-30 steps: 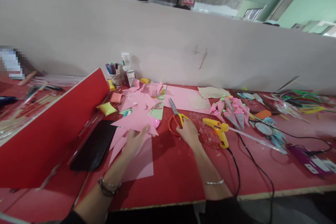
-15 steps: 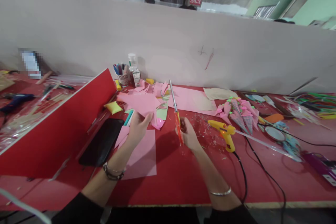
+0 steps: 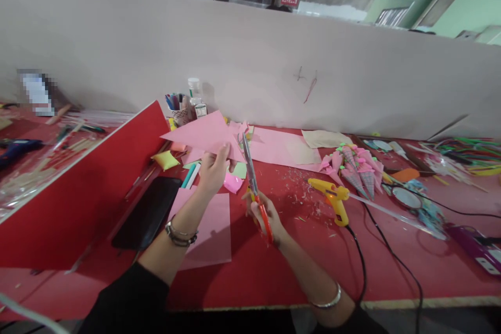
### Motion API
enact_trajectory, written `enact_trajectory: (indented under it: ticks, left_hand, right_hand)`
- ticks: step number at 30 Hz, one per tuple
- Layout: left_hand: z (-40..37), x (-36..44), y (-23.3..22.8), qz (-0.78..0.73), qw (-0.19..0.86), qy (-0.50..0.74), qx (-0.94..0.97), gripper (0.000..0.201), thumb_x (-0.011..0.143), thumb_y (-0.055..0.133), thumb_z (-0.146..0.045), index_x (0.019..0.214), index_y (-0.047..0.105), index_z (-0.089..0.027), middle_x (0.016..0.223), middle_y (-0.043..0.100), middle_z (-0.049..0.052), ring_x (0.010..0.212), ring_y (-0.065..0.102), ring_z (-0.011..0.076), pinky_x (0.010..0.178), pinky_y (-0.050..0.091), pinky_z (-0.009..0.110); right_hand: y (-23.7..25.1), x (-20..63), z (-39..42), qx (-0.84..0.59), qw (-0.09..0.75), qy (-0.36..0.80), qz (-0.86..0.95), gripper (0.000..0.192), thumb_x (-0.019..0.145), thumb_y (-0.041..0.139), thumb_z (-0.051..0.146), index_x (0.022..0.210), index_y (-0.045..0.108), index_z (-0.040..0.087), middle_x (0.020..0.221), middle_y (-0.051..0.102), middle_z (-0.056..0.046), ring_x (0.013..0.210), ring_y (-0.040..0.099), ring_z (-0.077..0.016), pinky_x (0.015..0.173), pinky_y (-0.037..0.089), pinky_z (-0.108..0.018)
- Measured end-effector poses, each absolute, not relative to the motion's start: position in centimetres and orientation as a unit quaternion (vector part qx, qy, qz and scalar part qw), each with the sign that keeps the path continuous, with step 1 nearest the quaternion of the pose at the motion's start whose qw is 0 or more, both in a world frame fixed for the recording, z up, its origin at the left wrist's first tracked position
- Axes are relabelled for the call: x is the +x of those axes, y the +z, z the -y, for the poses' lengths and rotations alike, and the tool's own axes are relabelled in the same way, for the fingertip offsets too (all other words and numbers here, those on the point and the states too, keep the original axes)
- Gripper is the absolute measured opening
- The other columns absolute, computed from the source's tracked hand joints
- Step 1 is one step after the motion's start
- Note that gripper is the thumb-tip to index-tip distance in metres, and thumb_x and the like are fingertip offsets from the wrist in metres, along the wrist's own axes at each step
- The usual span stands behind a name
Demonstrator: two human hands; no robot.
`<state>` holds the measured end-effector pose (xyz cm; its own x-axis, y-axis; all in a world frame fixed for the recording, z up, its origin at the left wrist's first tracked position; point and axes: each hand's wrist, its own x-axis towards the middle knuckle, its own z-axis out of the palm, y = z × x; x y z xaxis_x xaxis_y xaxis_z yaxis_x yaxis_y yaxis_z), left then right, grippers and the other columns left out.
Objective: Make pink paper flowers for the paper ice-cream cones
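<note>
"What has changed over the flat red worktop (image 3: 282, 271)?"

"My left hand (image 3: 213, 171), pinching a pointed pink paper sheet (image 3: 207, 133), has lifted it left of centre, toward the far edge. My right hand (image 3: 273, 216), clamped on metal-bladed scissors (image 3: 252, 180) with red-and-yellow handles, has moved nearer."

"Result?"

"Blades beside the sheet's right corner, contact unconfirmed; I judge it within reach."

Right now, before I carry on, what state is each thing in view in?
Pink paper triangle: raised, held by the left hand.
Scissors: held in the right hand, pointing forward; blade gap unclear.
Yellow hot glue gun: lying on its side.
Pen cup: upright, holding pens.
Bottle: upright, capped.
Pink-and-grey cones: heaped together.
</note>
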<state>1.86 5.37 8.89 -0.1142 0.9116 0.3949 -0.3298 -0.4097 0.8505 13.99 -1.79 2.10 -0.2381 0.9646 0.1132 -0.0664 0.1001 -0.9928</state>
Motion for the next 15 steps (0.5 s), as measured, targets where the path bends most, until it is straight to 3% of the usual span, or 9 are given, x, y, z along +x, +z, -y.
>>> enact_trajectory:
  ticks: [6,15]
  left_hand:
    - [-5.0,0.4,10.1,-0.35,0.411,0.628,0.56,0.034,0.071,0.053,-0.035,0.043,0.044,-0.016,0.036,0.042,-0.004,0.033,0.039,0.0047,0.033,0.031,0.017]
    - [-4.8,0.1,10.2,-0.385,0.347,0.599,0.61,0.028,0.069,0.049,-0.025,0.042,0.043,-0.016,0.034,0.042,-0.005,0.029,0.037,0.0042,0.029,0.028,0.015]
  right_hand:
    - [2.5,14.5,2.4,-0.359,0.469,0.467,0.658,0.035,0.077,0.038,0.055,0.082,0.04,0.021,0.074,0.035,0.0,0.065,0.036,-0.0109,0.065,0.038,-0.027]
    - [2.1,14.2,2.6,-0.377,0.474,0.46,0.649,0.042,0.073,0.035,0.063,0.077,0.039,0.021,0.067,0.03,0.001,0.057,0.031,-0.0106,0.055,0.036,-0.024]
